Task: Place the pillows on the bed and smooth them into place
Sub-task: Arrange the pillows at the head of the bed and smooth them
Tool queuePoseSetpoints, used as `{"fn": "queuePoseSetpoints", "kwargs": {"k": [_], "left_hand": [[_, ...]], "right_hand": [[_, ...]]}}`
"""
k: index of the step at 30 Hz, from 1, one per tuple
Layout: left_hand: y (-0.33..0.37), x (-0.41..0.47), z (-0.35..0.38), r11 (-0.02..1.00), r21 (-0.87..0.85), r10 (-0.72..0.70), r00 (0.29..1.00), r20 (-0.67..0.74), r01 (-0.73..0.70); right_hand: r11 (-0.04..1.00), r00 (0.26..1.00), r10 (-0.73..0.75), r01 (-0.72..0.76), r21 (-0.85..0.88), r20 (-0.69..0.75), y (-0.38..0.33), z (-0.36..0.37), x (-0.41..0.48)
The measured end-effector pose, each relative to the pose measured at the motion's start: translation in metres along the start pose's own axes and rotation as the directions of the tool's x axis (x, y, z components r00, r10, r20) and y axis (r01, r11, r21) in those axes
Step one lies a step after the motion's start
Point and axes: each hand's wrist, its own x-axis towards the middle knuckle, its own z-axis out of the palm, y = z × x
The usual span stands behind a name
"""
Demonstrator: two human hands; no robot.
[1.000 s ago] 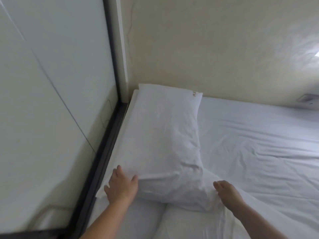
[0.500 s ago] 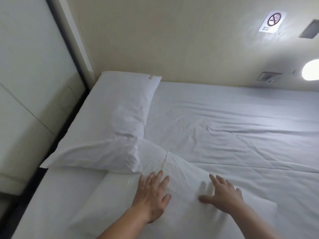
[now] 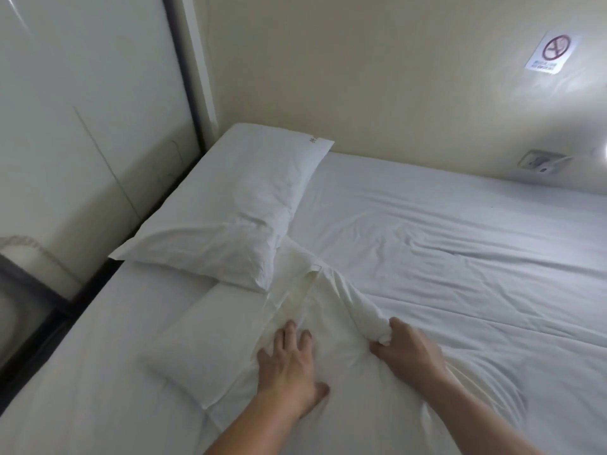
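A cream wall (image 3: 394, 77) runs behind the bed (image 3: 460, 231). It carries a no-smoking sign (image 3: 551, 52) high on the right and a small grey wall plate (image 3: 538, 164) lower down near the right edge, with a bright patch of light (image 3: 555, 106) washing the wall between the two. On the left stands a pale glossy panel (image 3: 82, 93), bounded by a dark upright strip (image 3: 182, 70) with a white post (image 3: 201, 70) just beside it in the corner. Low on the left, a coiled cord (image 3: 29, 245) lies against the panel above a dark rail (image 3: 49, 302) that runs along the side of the bed.
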Motion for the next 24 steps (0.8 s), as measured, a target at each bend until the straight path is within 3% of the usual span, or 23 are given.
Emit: {"fn": "queuePoseSetpoints", "kwargs": {"k": [3,6,8,11,13,15,17,19,21,23,24], "left_hand": [[-0.01,-0.017,-0.042,0.998,0.011,0.056,0.988,-0.146,-0.055],[-0.027,-0.035,-0.104,0.98,0.046,0.199,0.928,-0.314,-0.194],[-0.04,-0.046,-0.153,0.955,0.084,0.293,0.861,-0.416,-0.285],[-0.066,-0.08,-0.219,0.892,0.242,0.453,0.746,-0.489,-0.383],[-0.082,-0.111,-0.248,0.827,0.381,0.557,0.696,-0.452,-0.414],[-0.091,-0.147,-0.259,0.753,0.503,0.631,0.681,-0.371,-0.424],[-0.092,-0.182,-0.236,0.698,0.55,0.686,0.647,-0.332,-0.458],[-0.09,-0.206,-0.178,0.622,0.576,0.76,0.584,-0.285,-0.529],[-0.084,-0.23,-0.095,0.604,0.542,0.729,0.68,-0.079,-0.585],[-0.085,-0.253,-0.021,0.683,0.407,0.542,0.794,0.274,-0.607],[-0.083,-0.258,0.004,0.751,0.306,0.432,0.786,0.443,-0.585]], "right_hand": [[0.994,0.963,-0.107,0.112,0.006,-0.248,-0.036,-0.055,-0.033],[0.956,0.834,-0.292,0.267,-0.122,-0.467,-0.092,-0.111,-0.077],[0.894,0.669,-0.447,0.347,-0.283,-0.594,-0.126,-0.141,-0.115],[0.73,0.341,-0.666,0.479,-0.487,-0.663,-0.163,-0.169,-0.175],[0.626,0.199,-0.754,0.506,-0.593,-0.626,-0.167,-0.174,-0.213],[0.563,0.104,-0.783,0.538,-0.627,-0.614,-0.152,-0.163,-0.247],[0.571,0.138,-0.783,0.544,-0.615,-0.606,-0.121,-0.134,-0.282],[0.597,0.291,-0.795,0.529,-0.603,-0.532,-0.083,-0.088,-0.309],[0.621,0.511,-0.778,0.535,-0.573,-0.367,-0.037,-0.038,-0.334],[0.693,0.736,-0.663,0.535,-0.483,-0.135,-0.001,0.002,-0.356],[0.747,0.804,-0.59,0.506,-0.432,-0.079,0.011,0.016,-0.368]]}}
